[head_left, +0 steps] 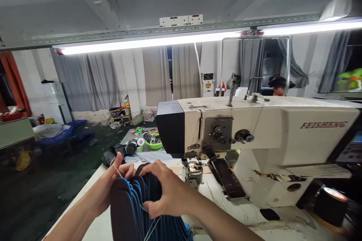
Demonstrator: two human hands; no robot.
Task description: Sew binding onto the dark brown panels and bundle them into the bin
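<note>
A thick stack of dark fabric pieces with bright blue edges [124, 207] stands on its side at the front of the sewing table. My left hand [120, 175] is at its far left top, thumb raised and fingers curled. A thin white cord [118, 170] runs from that hand across the top of the stack. My right hand [166, 188] arches over the stack, fingers on top and thumb pressed against its near side. Pale cord strands [152, 229] hang below the right thumb. The stack's lower part runs out of view.
A cream FEISHENG sewing machine [263, 124] fills the right side, its needle area [194, 169] close to my right hand. A black thread cone [329, 207] stands at far right. Behind the stack are a green basket [154, 145] and dark cloth [118, 152]. A person's head [278, 86] shows beyond.
</note>
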